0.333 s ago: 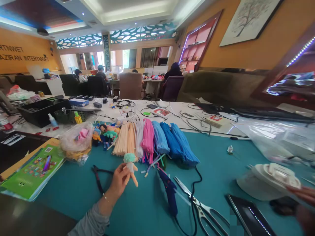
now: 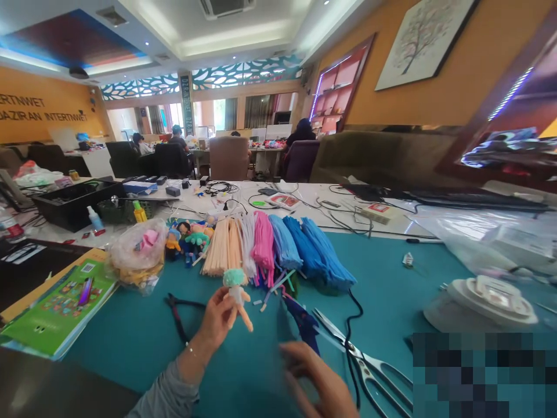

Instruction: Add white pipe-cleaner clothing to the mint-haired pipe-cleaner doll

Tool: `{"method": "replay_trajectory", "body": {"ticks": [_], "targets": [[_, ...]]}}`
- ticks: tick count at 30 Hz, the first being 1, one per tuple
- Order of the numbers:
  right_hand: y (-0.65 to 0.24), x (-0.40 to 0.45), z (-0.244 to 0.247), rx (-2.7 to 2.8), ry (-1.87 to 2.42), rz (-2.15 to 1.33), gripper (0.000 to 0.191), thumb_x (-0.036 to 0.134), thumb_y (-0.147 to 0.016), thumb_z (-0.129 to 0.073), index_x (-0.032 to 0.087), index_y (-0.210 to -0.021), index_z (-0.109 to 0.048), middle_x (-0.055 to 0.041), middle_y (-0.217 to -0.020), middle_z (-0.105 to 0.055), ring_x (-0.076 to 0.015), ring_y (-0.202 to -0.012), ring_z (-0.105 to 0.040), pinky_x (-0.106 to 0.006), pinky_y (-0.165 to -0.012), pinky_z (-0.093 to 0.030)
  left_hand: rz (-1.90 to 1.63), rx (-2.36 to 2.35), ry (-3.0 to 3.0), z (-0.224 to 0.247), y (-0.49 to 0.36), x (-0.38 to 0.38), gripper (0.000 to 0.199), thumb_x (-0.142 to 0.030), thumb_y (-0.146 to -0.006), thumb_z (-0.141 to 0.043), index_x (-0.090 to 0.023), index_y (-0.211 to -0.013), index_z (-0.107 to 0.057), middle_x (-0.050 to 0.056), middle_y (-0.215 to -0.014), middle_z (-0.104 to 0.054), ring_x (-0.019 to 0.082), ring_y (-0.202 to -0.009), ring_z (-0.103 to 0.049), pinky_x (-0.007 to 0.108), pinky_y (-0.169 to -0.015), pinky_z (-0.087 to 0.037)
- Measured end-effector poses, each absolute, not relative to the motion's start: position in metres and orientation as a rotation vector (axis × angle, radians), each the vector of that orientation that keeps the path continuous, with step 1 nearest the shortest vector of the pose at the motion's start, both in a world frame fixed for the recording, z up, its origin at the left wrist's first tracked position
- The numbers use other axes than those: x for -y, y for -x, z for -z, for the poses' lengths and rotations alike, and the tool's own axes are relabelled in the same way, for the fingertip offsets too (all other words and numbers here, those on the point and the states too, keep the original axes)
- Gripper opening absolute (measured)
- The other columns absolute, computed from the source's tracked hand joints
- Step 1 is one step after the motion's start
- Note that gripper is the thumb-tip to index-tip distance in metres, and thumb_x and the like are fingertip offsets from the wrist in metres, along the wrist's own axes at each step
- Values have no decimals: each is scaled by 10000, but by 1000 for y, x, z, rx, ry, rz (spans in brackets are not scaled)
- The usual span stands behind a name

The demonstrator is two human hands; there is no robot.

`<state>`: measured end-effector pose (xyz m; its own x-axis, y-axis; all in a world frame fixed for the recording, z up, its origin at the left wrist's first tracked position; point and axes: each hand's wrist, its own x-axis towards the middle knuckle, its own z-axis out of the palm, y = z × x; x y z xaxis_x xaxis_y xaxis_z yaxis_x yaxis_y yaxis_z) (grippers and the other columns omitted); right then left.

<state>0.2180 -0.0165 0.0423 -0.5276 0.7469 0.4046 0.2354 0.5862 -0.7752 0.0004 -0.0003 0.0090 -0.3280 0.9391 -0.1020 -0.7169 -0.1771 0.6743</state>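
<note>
My left hand (image 2: 215, 322) is closed on a small pipe-cleaner doll (image 2: 237, 296), pinching it at its side. The doll has mint-green hair, a whitish body and peach limbs; it tilts over the teal mat (image 2: 243, 371). My right hand (image 2: 319, 377) is at the bottom middle, smeared by motion, with a dark blur above its fingers that I cannot make out. Just beyond it lies a dark blue glue gun (image 2: 304, 322), partly hidden by the hand. Steel scissors (image 2: 363, 360) lie right of it. Dark-handled pliers (image 2: 176, 319) rest left of my left hand.
Bundles of pipe cleaners, peach (image 2: 221, 247), pink (image 2: 262, 241) and blue (image 2: 326, 255), lie behind the doll. Small finished dolls (image 2: 189, 238) and a plastic bag (image 2: 137, 249) are to their left. A white oval device (image 2: 481, 307) stands right. A black cord (image 2: 354, 325) crosses the scissors.
My right hand has come from the far right, by the white device, to the bottom middle beside the glue gun. The left hand still grips the doll. The camera view has shifted slightly.
</note>
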Motion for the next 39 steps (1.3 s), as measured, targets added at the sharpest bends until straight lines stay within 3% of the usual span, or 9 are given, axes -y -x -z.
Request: {"method": "replay_trajectory", "body": {"ticks": [4, 8, 12, 14, 20, 26, 31, 34, 39], "targets": [[-161, -4, -39, 1738, 905, -1448, 405, 508, -725, -647, 215, -999, -593, -48, -876, -636, -175, -679, -596, -294, -576, -510, -1781, -723, -417, -11, -2, 0, 330, -247, -488, -825, -157, -734, -624, 26, -705, -680, 101, -572, -571, 209, -526, -396], [-135, -21, -31, 1687, 842, -1632, 482, 658, -696, -598, 179, -742, -595, -15, -653, -606, -155, -570, -574, -272, -501, -475, -1738, -684, -524, -13, -4, 0, 290, -268, -539, -793, -144, -754, -643, 33, -698, -679, 82, -458, -507, 219, -444, -344], [-125, -28, -21, 1628, 792, -1653, 533, 707, -668, -584, 179, -628, -533, -8, -605, -585, -122, -501, -517, -276, -509, -451, -1759, -709, -570, -17, -5, 0, 271, -252, -538, -795, -139, -750, -671, 43, -690, -686, 145, -606, -603, 271, -620, -443], [-125, -30, -17, 1617, 782, -1605, 535, 711, -661, -587, 182, -620, -525, -5, -600, -573, -123, -505, -504, -275, -511, -439, -1754, -722, -585, -20, -5, -1, 274, -254, -533, -805, -137, -746, -681, 47, -685, -691, 162, -649, -619, 290, -671, -450], [-129, -37, -7, 1677, 823, -1352, 492, 660, -756, -516, 180, -652, -540, 0, -601, -540, -135, -536, -485, -264, -517, -407, -1764, -848, -512, -23, -7, -14, 370, -280, -440, -864, -137, -683, -624, 58, -703, -698, 189, -665, -634, 310, -638, -460], [-138, -34, -8, 1882, 889, -989, 284, 442, -811, -557, 192, -678, -559, 53, -511, -448, -105, -454, -389, -238, -469, -288, -1701, -903, -513, -23, -9, -20, 397, -282, -422, -876, -137, -699, -633, 39, -680, -676, 170, -657, -620, 303, -651, -459], [-146, -23, -14, 2024, 884, -737, 198, 337, -807, -564, 209, -657, -541, 43, -515, -482, -115, -453, -426, -247, -489, -278, -1553, -838, -576, -21, -6, -4, 340, -259, -535, -826, -146, -836, -712, 76, -834, -701, 187, -771, -623, 332, -784, -443], [-148, -17, -17, 2146, 826, -429, 156, 309, -845, -506, 204, -741, -555, 37, -520, -505, -123, -440, -460, -245, -485, -303, -1473, -711, -647, -19, -4, 6, 385, -243, -584, -780, -170, -956, -715, 88, -909, -702, 232, -878, -622, 379, -873, -414], [-149, -14, -17, 2228, 743, -112, 150, 304, -877, -463, 190, -866, -560, -15, -625, -628, -144, -531, -593, -234, -519, -400, -1434, -657, -710, -17, -5, 14, 478, -242, -554, -793, -186, -1018, -697, 97, -998, -688, 264, -980, -598, 393, -924, -390]]}}
